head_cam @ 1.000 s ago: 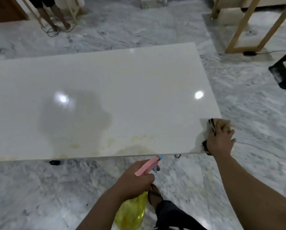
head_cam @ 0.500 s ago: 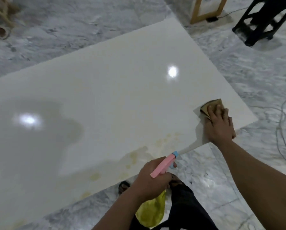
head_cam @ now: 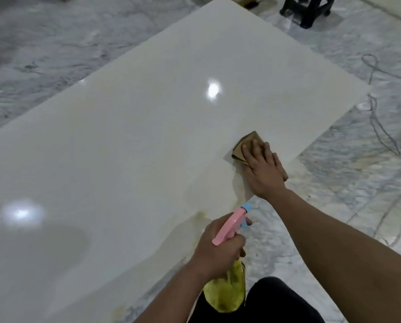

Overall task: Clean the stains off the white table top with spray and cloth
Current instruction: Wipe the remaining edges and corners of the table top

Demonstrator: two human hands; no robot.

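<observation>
Right hand [head_cam: 263,170], fingers flat, presses brown cloth [head_cam: 249,145] on white table top [head_cam: 148,113], frame centre-right. Left hand [head_cam: 220,248] grips spray bottle [head_cam: 227,292]. Yellowish stains [head_cam: 200,215] remain near lower edge; cleaning looks early.

Stained white table top [head_cam: 148,136], brown cloth [head_cam: 246,145]

An indoor room, maybe a home or studio: grey-veined marble floor [head_cam: 334,229] all round the glossy white bench [head_cam: 148,124], loose cables [head_cam: 378,127] trailing past its right edge, a black stool [head_cam: 306,8] beyond its far corner.
</observation>
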